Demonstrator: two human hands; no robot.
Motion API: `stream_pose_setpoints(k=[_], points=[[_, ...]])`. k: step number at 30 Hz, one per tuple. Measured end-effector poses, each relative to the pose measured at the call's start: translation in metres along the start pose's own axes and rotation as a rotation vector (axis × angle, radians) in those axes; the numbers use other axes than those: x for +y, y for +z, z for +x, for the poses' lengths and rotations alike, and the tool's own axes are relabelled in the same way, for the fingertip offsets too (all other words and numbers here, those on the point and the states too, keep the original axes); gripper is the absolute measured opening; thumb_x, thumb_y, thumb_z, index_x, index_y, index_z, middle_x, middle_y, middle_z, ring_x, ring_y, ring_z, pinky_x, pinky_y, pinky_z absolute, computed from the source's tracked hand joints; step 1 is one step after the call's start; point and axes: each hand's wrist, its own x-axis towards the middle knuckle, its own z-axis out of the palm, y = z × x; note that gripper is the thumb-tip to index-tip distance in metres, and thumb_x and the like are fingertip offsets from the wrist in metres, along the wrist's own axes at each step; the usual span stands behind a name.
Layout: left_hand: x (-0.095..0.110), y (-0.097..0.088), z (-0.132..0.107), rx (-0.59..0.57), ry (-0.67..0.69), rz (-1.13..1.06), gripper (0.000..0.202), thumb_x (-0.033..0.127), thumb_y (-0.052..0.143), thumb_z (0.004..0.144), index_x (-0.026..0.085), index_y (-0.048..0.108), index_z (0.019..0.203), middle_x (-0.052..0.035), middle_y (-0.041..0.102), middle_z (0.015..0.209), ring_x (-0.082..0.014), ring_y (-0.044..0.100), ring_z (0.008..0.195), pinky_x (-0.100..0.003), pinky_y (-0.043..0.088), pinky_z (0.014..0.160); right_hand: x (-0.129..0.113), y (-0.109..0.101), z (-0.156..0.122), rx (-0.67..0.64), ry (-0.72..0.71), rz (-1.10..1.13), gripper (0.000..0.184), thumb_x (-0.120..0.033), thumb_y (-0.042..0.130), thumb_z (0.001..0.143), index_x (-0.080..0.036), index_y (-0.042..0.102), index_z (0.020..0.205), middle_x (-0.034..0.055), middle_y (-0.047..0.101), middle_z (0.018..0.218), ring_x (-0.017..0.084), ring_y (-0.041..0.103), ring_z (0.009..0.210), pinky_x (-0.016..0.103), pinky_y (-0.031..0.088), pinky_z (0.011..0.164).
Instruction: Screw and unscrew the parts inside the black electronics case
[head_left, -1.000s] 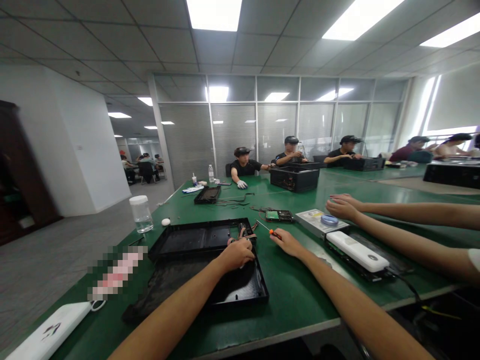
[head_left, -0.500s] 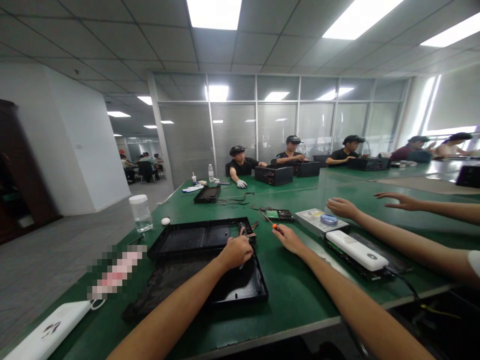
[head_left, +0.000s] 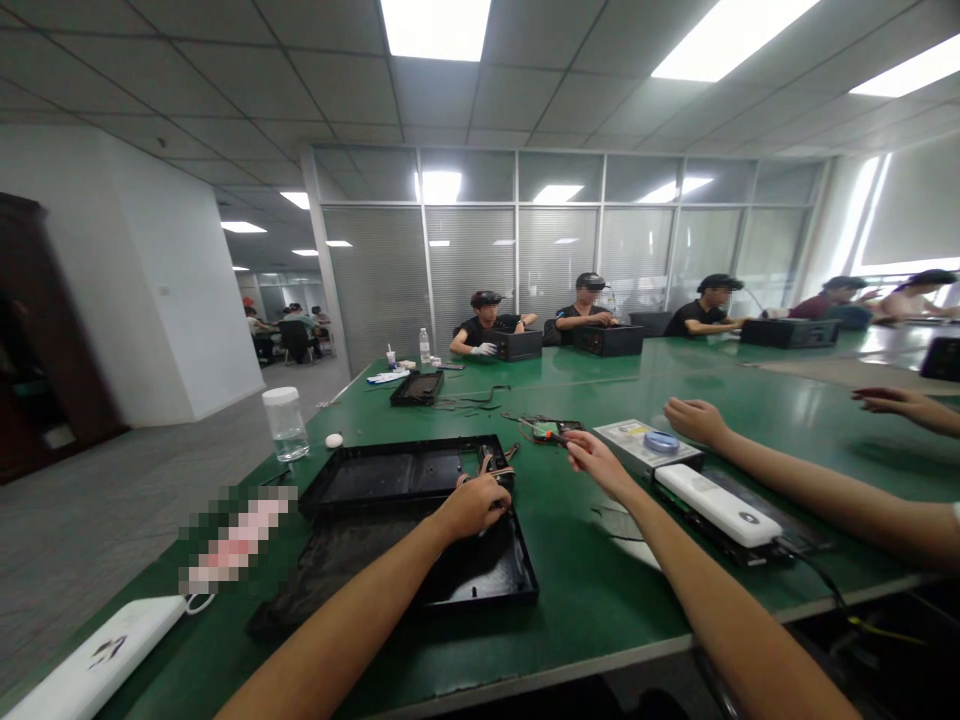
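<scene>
My left hand (head_left: 474,505) is closed over the far rim of a black plastic tray (head_left: 480,580), beside a bunch of coloured wires (head_left: 491,465); what its fingers grip is hidden. A second black tray (head_left: 390,475) lies just behind. My right hand (head_left: 592,462) is lifted above the green table (head_left: 585,590) and pinches a small orange-handled screwdriver (head_left: 551,436), its tip pointing at a green circuit board (head_left: 551,430).
A neighbour's hand (head_left: 694,420) rests by a grey drive with a blue ring (head_left: 645,445); their other hand (head_left: 892,402) reaches right. A white box (head_left: 716,503), a plastic jar (head_left: 286,422) and a white device (head_left: 97,662) lie around. Several people work at black cases at the far end.
My right hand lifted the screwdriver off the table and carried it forward toward the circuit board. The neighbour's far hand swung out to the right. My left hand stayed put.
</scene>
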Motion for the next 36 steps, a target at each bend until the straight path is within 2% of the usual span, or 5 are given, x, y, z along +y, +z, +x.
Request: stream_pose_setpoints(k=[4,9,24,30,36], points=[[0.001,0.002,-0.001,0.024,-0.052,-0.125,0.023,0.009,0.051,0.071,0.017,0.048,0.093,-0.0010,0.059,0.089,-0.0144,0.054,0.087,-0.026,0.038,0.080,-0.010,0.001,-0.005,0.126,0.015,0.039,0.034,-0.051,0.047,0.073,-0.018,0.049,0.079,-0.0062,0.044,0.049,0.007,0.033,0.035,0.020,0.025,0.034],[0.000,0.006,0.002,0.030,-0.074,-0.180,0.024,0.010,0.051,0.071,0.017,0.044,0.093,-0.0010,0.060,0.089,-0.0129,0.056,0.083,-0.024,0.040,0.075,-0.012,0.019,-0.009,0.235,-0.024,0.026,0.034,-0.053,0.047,0.074,-0.019,0.049,0.073,-0.0054,0.042,0.050,0.009,0.037,0.040,0.021,0.029,0.037],[-0.004,0.009,0.001,0.062,-0.072,-0.187,0.016,0.014,0.053,0.071,0.017,0.045,0.085,0.0010,0.061,0.086,-0.0114,0.056,0.077,-0.022,0.040,0.072,-0.017,0.037,-0.016,0.092,-0.045,-0.004,0.032,-0.051,0.040,0.078,-0.020,0.045,0.079,-0.0041,0.042,0.054,0.011,0.041,0.046,0.022,0.034,0.042],[-0.003,0.010,0.001,0.073,-0.105,-0.158,0.013,0.014,0.054,0.070,0.018,0.048,0.081,0.0008,0.060,0.082,-0.0127,0.056,0.075,-0.023,0.039,0.071,-0.025,0.037,-0.021,0.102,-0.200,-0.319,0.032,-0.048,0.038,0.081,-0.018,0.049,0.079,-0.0025,0.048,0.058,0.012,0.045,0.052,0.023,0.035,0.051],[-0.001,0.008,0.001,0.072,-0.105,-0.154,0.013,0.012,0.055,0.070,0.018,0.049,0.081,0.0001,0.059,0.080,-0.0131,0.055,0.073,-0.022,0.038,0.067,-0.092,0.040,-0.019,-0.031,-0.293,-0.997,0.043,-0.051,0.032,0.084,-0.018,0.055,0.071,0.0058,0.059,0.062,0.018,0.056,0.062,0.025,0.032,0.057]])
